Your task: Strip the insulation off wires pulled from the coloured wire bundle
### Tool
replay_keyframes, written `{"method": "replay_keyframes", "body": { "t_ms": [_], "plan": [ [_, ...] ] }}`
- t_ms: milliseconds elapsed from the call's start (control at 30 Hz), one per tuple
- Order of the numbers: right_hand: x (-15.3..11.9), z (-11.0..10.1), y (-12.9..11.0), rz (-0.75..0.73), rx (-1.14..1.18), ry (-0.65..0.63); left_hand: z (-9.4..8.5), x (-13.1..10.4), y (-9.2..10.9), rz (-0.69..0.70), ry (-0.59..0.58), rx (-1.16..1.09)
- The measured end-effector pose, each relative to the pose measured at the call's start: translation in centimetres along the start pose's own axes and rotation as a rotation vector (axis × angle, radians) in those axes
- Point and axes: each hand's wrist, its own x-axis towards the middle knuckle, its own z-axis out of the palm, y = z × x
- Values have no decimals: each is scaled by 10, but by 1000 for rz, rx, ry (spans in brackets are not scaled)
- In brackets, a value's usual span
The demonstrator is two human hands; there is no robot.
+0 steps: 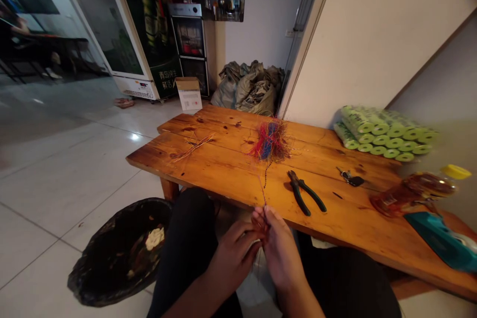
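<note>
My right hand [282, 248] is closed, pinching a thin wire strand [264, 196] that rises from its fingertips over the table's front edge. My left hand [235, 247] meets it just below, fingers curled in and pressed at the same strand; the exact grip is hidden. A dark, beaded-looking strand [266, 174] lies close by on the wood. Beyond it sits a tangled bundle of fine red, blue and yellowish wires [269, 141]. Diagonal cutting pliers [304, 193] with dark green handles lie right of my hands, jaws pointing away. Several loose wires [194, 148] are at the table's left.
The wooden table [227, 171] carries keys [352, 178], a bottle of amber liquid [413, 191], a teal tape dispenser [441, 241] and stacked green-wrapped rolls [385, 134]. A black-lined bin [119, 253] stands by my left leg. Sacks [251, 87] and a carton [189, 94] are behind.
</note>
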Motion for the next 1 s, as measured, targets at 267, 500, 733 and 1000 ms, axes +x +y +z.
{"method": "replay_keyframes", "body": {
  "t_ms": [267, 500, 733, 1000],
  "plan": [
    [13, -8, -12, -73, 65, -51, -21, -22, -10, -242, -350, -283],
    [20, -7, 0, -102, -8, -44, -35, 11, -21, -358, 19, -135],
    [21, -10, 13, -38, 8, -103, -8, 39, -11, -349, -212, -190],
    [27, -21, 11, 34, 44, -103, 4, 35, -24, -445, -245, -311]
  ]
}}
